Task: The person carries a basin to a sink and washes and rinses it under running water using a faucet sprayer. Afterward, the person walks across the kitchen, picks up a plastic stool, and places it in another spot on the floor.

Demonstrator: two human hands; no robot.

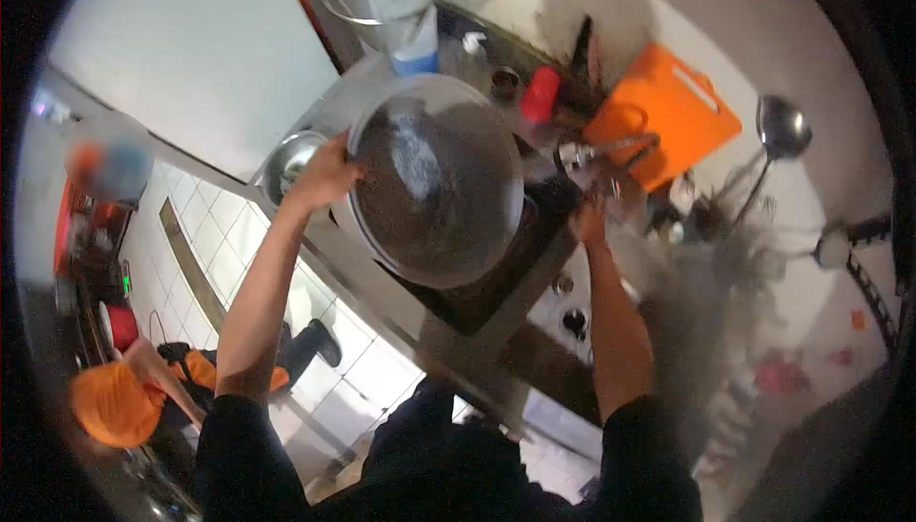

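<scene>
A large round pot (434, 193) sits in the middle of the view, its wide mouth facing the camera, its inside grey-brown with a pale, glossy patch. It is above a dark sink (477, 312), covering much of it. The person's left hand (329, 177) grips the pot's left rim, fingers closed around the edge, so nearly the whole pot lies to the right of that grip. The right hand (590, 219) is on the far side, apart from the rim and near a metal tap (620, 145); blur hides its fingers, so whether it grasps anything cannot be told. A metal bowl (289, 161) is just beside the left hand. Behind the pot are a wire strainer (380, 16), a white-and-blue container (416, 56) and a red object (541, 93). An orange cutting board (679, 107) leans to the right, with a ladle (786, 129) against the wall beyond. At far left, above a co-worker in an orange head covering (119, 406), a small green light (125, 279) glows, its marks too small to read.
</scene>
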